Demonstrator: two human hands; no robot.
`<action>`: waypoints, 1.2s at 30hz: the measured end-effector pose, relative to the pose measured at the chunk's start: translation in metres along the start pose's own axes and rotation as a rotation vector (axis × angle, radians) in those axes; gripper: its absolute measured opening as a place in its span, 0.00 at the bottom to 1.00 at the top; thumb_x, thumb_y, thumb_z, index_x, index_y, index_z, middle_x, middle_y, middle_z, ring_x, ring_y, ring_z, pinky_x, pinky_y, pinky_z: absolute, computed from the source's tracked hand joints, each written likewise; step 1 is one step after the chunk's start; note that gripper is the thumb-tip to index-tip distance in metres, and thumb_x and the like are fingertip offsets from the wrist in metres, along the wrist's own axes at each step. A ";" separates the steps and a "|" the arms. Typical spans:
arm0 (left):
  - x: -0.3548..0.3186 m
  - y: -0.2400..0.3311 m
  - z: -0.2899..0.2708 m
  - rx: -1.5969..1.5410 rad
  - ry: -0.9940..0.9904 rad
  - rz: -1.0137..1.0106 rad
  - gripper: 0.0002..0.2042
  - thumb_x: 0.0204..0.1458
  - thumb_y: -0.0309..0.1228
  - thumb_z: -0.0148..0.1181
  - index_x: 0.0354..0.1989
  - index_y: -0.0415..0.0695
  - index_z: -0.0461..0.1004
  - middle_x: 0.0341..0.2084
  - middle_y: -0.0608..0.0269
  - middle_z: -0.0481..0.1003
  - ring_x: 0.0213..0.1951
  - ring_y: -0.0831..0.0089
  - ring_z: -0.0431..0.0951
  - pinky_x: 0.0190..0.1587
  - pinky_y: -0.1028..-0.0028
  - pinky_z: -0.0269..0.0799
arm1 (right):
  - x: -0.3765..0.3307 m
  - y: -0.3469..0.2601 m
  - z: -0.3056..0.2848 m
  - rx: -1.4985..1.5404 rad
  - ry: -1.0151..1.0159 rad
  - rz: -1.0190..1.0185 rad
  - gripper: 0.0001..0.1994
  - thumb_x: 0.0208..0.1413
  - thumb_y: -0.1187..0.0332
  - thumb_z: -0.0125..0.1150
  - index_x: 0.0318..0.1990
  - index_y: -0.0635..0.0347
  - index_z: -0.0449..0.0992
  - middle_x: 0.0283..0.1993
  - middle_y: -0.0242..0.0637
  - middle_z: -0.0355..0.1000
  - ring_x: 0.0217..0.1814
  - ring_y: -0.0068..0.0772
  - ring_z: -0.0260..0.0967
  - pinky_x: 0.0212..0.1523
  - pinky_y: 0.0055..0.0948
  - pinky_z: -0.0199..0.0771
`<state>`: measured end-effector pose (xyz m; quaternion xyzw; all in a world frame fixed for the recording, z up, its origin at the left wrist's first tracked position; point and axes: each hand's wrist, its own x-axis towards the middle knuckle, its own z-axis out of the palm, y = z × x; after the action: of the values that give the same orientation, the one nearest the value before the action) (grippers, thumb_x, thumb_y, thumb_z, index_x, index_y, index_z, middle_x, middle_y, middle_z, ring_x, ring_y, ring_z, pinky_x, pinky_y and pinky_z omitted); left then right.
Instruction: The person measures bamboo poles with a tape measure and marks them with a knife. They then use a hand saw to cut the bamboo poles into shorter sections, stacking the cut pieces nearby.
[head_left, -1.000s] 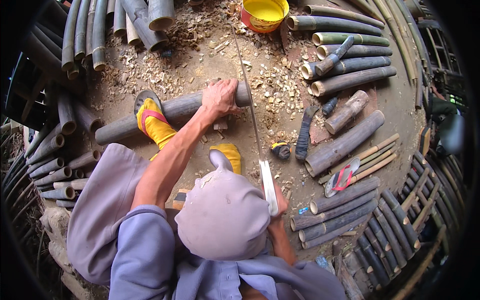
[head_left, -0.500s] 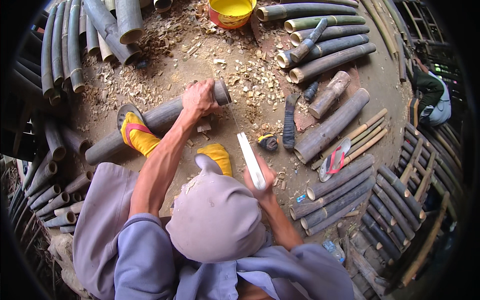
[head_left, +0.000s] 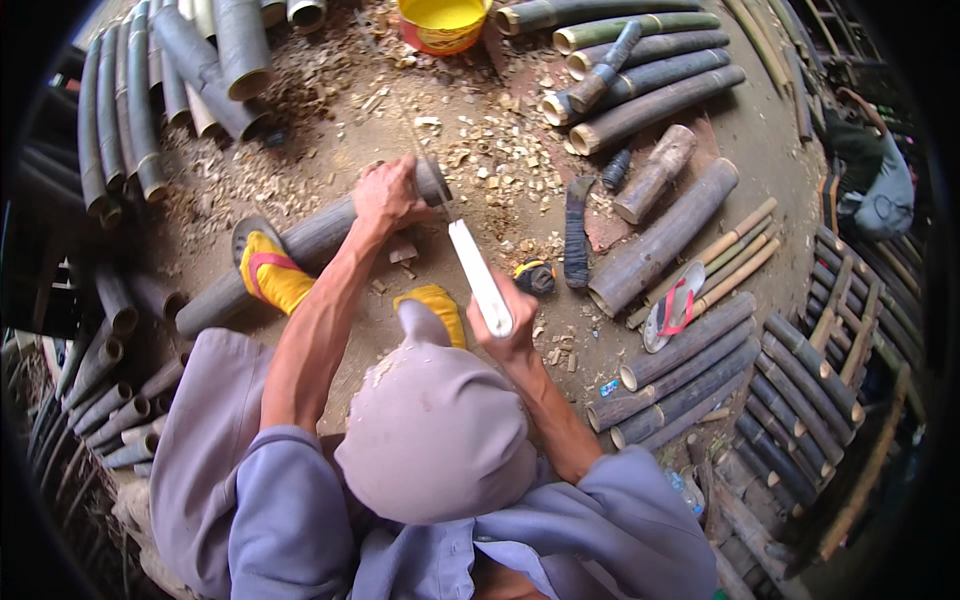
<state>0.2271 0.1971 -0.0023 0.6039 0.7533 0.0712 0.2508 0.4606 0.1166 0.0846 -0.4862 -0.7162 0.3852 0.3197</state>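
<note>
A dark bamboo pole lies slantwise on the ground in front of me. My left hand wraps over it close to its right end and presses it down. In my right hand is the white handle of a hand saw. The saw's thin blade runs away from me across the pole's right end, just beyond my left hand. My left foot, in a yellow sock and a sandal, rests on the pole; the other yellow-socked foot is on the ground.
Wood chips litter the ground beyond the pole. To the right are a tape measure, a dark-wrapped tool, a short log and a loose sandal. Cut bamboo lies stacked all around. A yellow bucket stands at the far side; a person is far right.
My right hand has pushed the saw forward and left, so more blade shows beyond the pole. My left hand keeps its grip on the pole.
</note>
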 end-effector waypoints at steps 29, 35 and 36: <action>0.011 -0.018 -0.003 0.031 0.053 0.060 0.25 0.28 0.41 0.69 0.36 0.41 0.70 0.31 0.50 0.77 0.38 0.51 0.78 0.54 0.59 0.67 | 0.025 -0.005 0.019 0.075 -0.010 -0.014 0.09 0.48 0.78 0.59 0.39 0.69 0.73 0.22 0.42 0.69 0.19 0.32 0.69 0.21 0.30 0.67; 0.001 -0.016 -0.006 0.024 0.001 -0.006 0.20 0.30 0.35 0.67 0.34 0.42 0.70 0.30 0.49 0.77 0.36 0.48 0.77 0.40 0.56 0.74 | -0.143 -0.036 -0.103 -0.219 -0.154 0.006 0.22 0.45 0.73 0.60 0.49 0.76 0.73 0.40 0.55 0.77 0.30 0.42 0.79 0.28 0.30 0.77; 0.002 -0.019 -0.002 -0.007 0.039 -0.006 0.20 0.30 0.35 0.68 0.34 0.42 0.70 0.30 0.49 0.77 0.36 0.48 0.77 0.44 0.57 0.72 | -0.147 -0.033 -0.104 -0.208 -0.168 0.017 0.22 0.45 0.72 0.59 0.49 0.77 0.73 0.40 0.55 0.77 0.29 0.42 0.79 0.27 0.30 0.77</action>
<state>0.2092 0.1948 -0.0085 0.5990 0.7597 0.0849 0.2383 0.5800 -0.0041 0.1526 -0.4886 -0.7727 0.3508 0.2030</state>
